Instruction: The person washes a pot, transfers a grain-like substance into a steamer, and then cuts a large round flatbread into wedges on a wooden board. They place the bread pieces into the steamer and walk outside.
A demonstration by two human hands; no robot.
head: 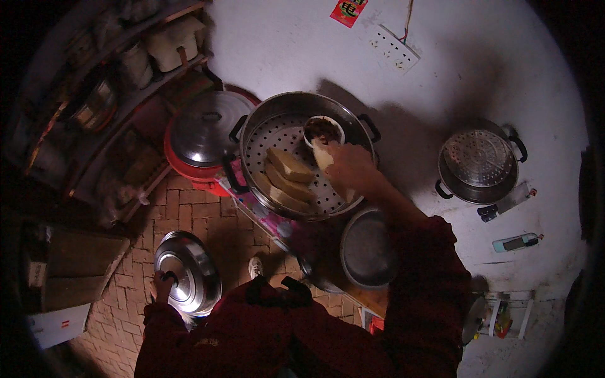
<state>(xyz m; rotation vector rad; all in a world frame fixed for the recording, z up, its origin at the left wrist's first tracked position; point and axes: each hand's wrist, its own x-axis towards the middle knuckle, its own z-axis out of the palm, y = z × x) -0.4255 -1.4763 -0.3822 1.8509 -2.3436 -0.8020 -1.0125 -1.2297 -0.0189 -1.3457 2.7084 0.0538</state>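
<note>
My left hand (163, 285) grips the black knob of a shiny metal pot lid (188, 274), held low at the left, over the brick floor. My right hand (352, 165) is inside a large metal steamer pot (302, 216), its fingers around a pale piece of food (323, 155) whose upper end meets a white bowl (341, 134). Dark brown food lies in that bowl. Several yellowish wedge-shaped pieces of food (289, 166) rest side by side on the perforated steamer plate (267, 132), left of my right hand. My right fingertips are partly hidden.
A red tub (177, 160) with a metal lid (210, 127) stands left of the steamer. An empty metal pan (371, 248) lies to its lower right. Shelves (142, 94) with containers line the left. A pot with a steamer plate (478, 158) and a cleaver (513, 201) hang on the wall.
</note>
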